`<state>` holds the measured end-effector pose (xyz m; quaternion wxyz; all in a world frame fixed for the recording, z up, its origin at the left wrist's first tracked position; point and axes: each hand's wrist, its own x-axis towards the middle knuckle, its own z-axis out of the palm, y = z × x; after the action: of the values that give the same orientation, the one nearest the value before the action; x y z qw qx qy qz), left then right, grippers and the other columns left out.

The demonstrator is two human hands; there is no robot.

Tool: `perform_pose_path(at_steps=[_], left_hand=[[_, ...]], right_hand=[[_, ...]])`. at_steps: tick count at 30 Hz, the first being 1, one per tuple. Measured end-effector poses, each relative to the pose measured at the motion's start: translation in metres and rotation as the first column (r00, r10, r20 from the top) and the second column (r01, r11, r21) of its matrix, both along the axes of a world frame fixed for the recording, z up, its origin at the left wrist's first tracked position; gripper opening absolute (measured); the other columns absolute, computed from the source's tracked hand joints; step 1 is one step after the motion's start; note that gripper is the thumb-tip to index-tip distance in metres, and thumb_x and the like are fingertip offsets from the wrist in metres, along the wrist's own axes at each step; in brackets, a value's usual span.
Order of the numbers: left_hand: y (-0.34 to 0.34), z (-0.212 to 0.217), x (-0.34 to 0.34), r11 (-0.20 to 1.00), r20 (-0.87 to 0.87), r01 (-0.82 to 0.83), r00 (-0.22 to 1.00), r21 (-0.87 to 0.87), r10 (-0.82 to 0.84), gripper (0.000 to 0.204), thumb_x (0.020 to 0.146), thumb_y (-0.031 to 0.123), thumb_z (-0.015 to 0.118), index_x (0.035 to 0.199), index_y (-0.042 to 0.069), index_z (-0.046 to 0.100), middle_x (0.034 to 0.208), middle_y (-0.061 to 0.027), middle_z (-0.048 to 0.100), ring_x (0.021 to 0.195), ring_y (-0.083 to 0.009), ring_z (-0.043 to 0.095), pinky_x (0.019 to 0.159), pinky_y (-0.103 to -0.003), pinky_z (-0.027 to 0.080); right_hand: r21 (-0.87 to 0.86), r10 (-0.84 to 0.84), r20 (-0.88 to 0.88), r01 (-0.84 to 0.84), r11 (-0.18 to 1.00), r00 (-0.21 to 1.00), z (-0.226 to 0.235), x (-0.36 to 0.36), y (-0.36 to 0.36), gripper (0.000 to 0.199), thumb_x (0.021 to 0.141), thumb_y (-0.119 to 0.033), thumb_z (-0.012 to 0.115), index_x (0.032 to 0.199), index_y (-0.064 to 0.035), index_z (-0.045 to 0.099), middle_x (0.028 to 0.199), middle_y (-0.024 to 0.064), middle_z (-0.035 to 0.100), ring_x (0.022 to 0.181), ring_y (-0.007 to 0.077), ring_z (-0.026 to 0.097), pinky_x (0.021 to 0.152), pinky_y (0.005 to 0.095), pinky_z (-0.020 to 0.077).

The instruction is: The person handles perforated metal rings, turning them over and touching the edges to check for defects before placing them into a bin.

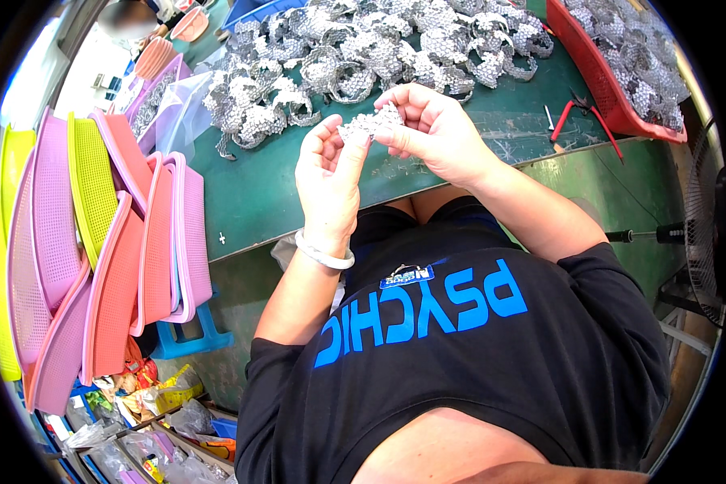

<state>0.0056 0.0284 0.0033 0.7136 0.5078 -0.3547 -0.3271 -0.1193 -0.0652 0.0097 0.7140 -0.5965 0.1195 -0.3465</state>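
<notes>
Between both hands, just above the near edge of the green table, I hold a silvery metal piece (371, 123) with a bumpy, honeycomb-like surface. My left hand (329, 165) pinches its left end between thumb and fingers; a pale bangle circles that wrist. At the other end, the thumb and fingers of my right hand (437, 133) grip it. Behind my hands lies a wide heap of similar curved silvery pieces (353, 71), many bent into open rings. What exactly the held piece is, I cannot make out.
Red-handled pliers (577, 113) lie at the right by a red basket (621, 113) full of similar pieces. Stacked plastic baskets (109, 242) stand at my left above a blue stool (194, 335). A black fan (702, 226) is on the right. The green table (250, 202) ends before my lap.
</notes>
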Motion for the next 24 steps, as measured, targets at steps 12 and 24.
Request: perform_pose_path(at_steps=[12,24], left_hand=[[0.0021,0.0041,-0.0021,1.000,-0.018,0.021,1.000,-0.020,-0.021,0.045,0.084,0.011,0.061,0.120,-0.008,0.042,0.102,-0.0107,0.055,0.089,-0.0147,0.056,0.078,-0.027,0.048],[0.0048,0.0087,-0.0007,0.998,-0.050,0.057,0.997,-0.030,-0.059,0.055,0.077,0.003,0.067,0.122,-0.009,0.038,0.104,-0.0116,0.054,0.094,-0.0136,0.054,0.084,-0.026,0.045]], right_hand=[[-0.022,0.018,-0.022,-0.018,1.000,1.000,-0.0030,-0.0013,-0.0012,0.032,0.080,-0.011,0.066,0.108,-0.0038,0.052,0.087,0.0008,0.060,0.072,0.0038,0.053,0.062,0.0181,0.0434],[-0.022,0.047,-0.008,-0.047,0.999,0.999,0.0015,-0.0036,0.0002,0.037,0.081,-0.010,0.065,0.112,0.0013,0.050,0.090,0.0045,0.061,0.079,0.0068,0.056,0.070,0.0207,0.0467]])
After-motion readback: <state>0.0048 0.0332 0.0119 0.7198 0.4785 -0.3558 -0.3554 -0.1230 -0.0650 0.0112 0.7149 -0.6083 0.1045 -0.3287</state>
